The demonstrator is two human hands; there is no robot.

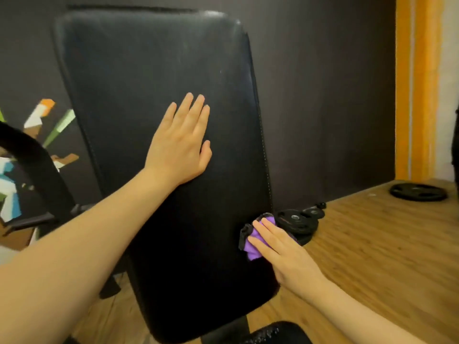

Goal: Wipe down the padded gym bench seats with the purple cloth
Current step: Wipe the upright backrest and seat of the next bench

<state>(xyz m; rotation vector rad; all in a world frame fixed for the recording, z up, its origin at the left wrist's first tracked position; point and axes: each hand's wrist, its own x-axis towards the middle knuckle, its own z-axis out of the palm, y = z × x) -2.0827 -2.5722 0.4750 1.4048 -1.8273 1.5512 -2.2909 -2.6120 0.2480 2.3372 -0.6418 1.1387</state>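
Purple cloth (253, 247) at pad (139, 70) right edge | right hand (285, 254) presses it

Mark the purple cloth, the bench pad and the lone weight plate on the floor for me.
purple cloth (252, 249): head view, on the bunched fabric showing below the right hand's fingers.
bench pad (154, 60): head view, on its bare upper face.
weight plate (418, 191): head view, on its flat top.

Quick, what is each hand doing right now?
Left hand: open, flat on the black bench pad.
Right hand: open, straight fingers pressing the purple cloth against the pad's edge.
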